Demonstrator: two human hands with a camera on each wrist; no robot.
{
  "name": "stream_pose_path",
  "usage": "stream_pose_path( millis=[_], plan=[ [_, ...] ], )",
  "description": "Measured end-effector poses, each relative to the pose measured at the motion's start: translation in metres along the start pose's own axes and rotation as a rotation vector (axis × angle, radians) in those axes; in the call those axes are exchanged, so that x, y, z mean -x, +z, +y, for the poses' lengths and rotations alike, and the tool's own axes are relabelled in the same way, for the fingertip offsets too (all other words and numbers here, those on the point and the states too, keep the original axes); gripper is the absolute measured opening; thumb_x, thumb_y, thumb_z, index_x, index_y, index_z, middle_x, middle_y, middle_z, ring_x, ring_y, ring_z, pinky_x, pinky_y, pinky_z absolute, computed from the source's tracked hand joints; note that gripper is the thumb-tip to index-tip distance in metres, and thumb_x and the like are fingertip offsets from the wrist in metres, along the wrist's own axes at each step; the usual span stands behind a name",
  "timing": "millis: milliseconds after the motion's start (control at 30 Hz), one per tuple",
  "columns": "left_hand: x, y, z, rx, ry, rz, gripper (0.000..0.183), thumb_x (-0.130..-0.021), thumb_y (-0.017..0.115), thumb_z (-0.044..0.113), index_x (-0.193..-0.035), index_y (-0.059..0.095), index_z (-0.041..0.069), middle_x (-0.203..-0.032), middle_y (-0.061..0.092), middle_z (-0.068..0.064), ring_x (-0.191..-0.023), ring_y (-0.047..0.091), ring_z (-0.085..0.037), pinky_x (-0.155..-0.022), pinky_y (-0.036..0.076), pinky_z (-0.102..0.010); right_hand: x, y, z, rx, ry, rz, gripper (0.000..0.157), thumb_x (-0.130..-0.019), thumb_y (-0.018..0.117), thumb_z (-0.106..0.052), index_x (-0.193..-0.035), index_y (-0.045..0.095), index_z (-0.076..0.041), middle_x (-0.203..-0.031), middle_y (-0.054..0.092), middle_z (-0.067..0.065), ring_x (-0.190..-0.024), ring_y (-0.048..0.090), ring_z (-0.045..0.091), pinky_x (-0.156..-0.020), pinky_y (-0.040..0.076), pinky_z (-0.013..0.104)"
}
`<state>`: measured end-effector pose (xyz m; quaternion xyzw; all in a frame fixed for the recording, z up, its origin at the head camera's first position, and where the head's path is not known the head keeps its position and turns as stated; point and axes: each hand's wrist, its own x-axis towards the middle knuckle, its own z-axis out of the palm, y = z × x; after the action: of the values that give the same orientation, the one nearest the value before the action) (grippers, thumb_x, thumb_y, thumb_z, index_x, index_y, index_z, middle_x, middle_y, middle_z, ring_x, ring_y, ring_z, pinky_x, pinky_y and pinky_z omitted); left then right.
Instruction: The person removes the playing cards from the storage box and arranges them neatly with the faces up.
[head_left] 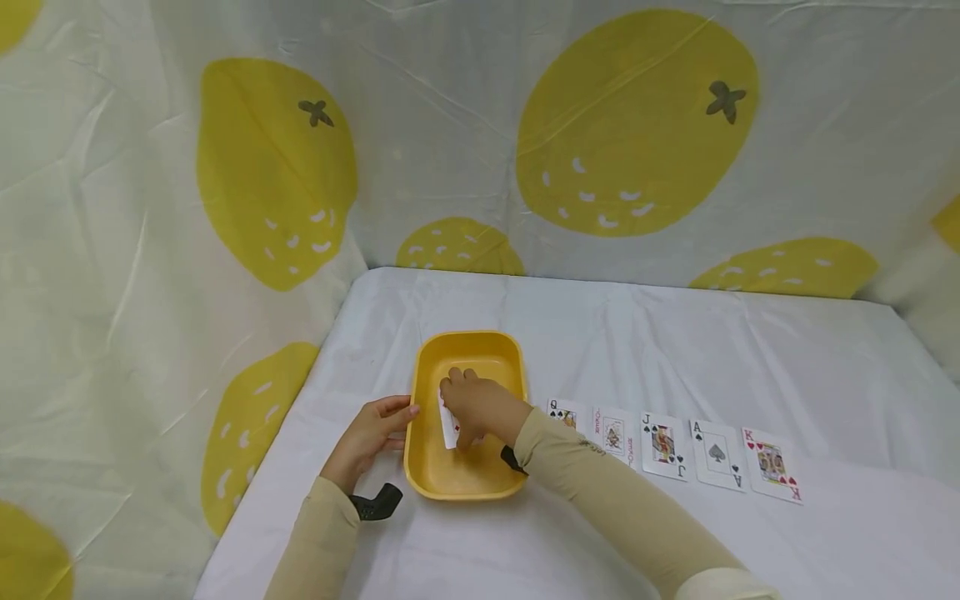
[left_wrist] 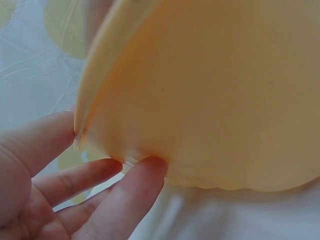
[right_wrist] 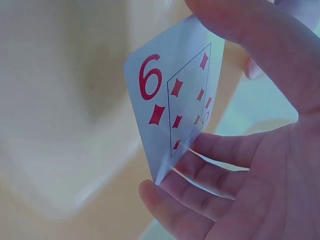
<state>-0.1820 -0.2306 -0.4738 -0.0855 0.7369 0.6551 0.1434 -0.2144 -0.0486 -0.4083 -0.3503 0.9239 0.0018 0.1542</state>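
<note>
My right hand (head_left: pixel 483 408) reaches into a yellow plastic tray (head_left: pixel 465 493) and holds a playing card (head_left: pixel 449 425) between thumb and fingers. In the right wrist view that card, the six of diamonds (right_wrist: pixel 175 100), stands on edge and bows slightly, thumb at its top edge and fingertips along its lower edge. My left hand (head_left: pixel 375 433) grips the tray's left side. In the left wrist view one digit is at the rim and other fingertips (left_wrist: pixel 152 167) press low on the tray's outer wall (left_wrist: pixel 225 110).
Right of the tray, face-up cards lie in a row: queen of spades (head_left: pixel 566 412), partly behind the right sleeve, joker (head_left: pixel 613 435), jack of spades (head_left: pixel 663 446), ace of spades (head_left: pixel 717 454) and king of hearts (head_left: pixel 772 465). A white cloth covers the table; lemon-print curtains (head_left: pixel 442 125) stand behind and left.
</note>
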Motion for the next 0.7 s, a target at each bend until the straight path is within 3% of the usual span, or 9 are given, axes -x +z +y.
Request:
stream_pose_path(
  millis=[200, 467, 700],
  plan=[
    [0.0, -0.001, 0.001, 0.003, 0.001, -0.004, 0.048, -0.084, 0.065, 0.024, -0.121, 0.052, -0.004, -0.108, 0.059, -0.014, -0.084, 0.061, -0.02, -0.066, 0.054, -0.036, 0.013, -0.012, 0.01, 0.014, 0.018, -0.014, 0.088, -0.059, 0.081, -0.041, -0.127, 0.039, -0.003, -0.114, 0.041, 0.008, -0.098, 0.04, 0.021, -0.081, 0.044, 0.025],
    [0.001, -0.002, 0.002, -0.003, -0.006, -0.014, 0.05, -0.084, 0.064, 0.024, -0.122, 0.051, -0.004, -0.107, 0.06, -0.014, -0.083, 0.061, -0.019, -0.066, 0.054, -0.036, 0.043, -0.025, 0.034, 0.014, 0.008, 0.042, 0.086, -0.061, 0.08, -0.039, -0.125, 0.038, 0.001, -0.11, 0.041, 0.01, -0.094, 0.041, 0.021, -0.075, 0.047, 0.027],
    [0.0, -0.002, 0.0, -0.001, -0.009, -0.012, 0.05, -0.083, 0.065, 0.025, -0.122, 0.051, -0.004, -0.106, 0.06, -0.014, -0.082, 0.062, -0.019, -0.065, 0.054, -0.035, 0.067, -0.027, 0.061, -0.013, 0.048, 0.059, 0.093, -0.06, 0.081, -0.039, -0.129, 0.036, 0.003, -0.117, 0.04, 0.013, -0.1, 0.04, 0.025, -0.083, 0.045, 0.029]
  ],
)
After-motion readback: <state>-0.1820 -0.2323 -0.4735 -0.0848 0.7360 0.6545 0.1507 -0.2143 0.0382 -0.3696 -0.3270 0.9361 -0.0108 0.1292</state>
